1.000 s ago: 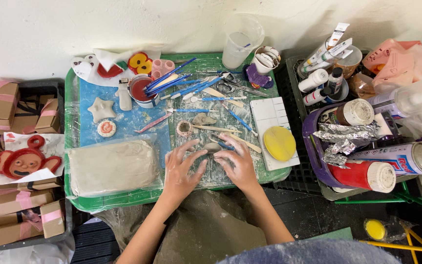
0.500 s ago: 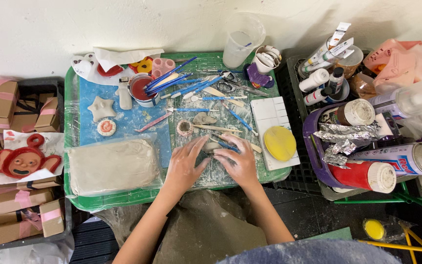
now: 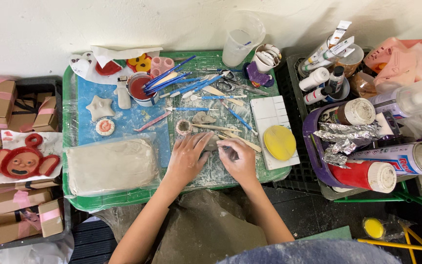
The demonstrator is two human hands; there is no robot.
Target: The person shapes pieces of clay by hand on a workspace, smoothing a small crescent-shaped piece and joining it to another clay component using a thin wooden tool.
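Since the earlier frame, both hands have barely shifted. I see the small grey clay piece (image 3: 221,145) pinched between my left hand (image 3: 187,157) and right hand (image 3: 240,159), on the green table (image 3: 123,200) just right of the clay slab (image 3: 111,166).

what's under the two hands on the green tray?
A small grey clay piece shows between the left hand and right hand, on clear plastic film over the green tray. The hands cover most of the piece, so its shape stays hidden.

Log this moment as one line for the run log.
left hand: on grey clay piece | right hand: pinching same piece | surface: green tray | nearby: wrapped clay block, wooden sticks
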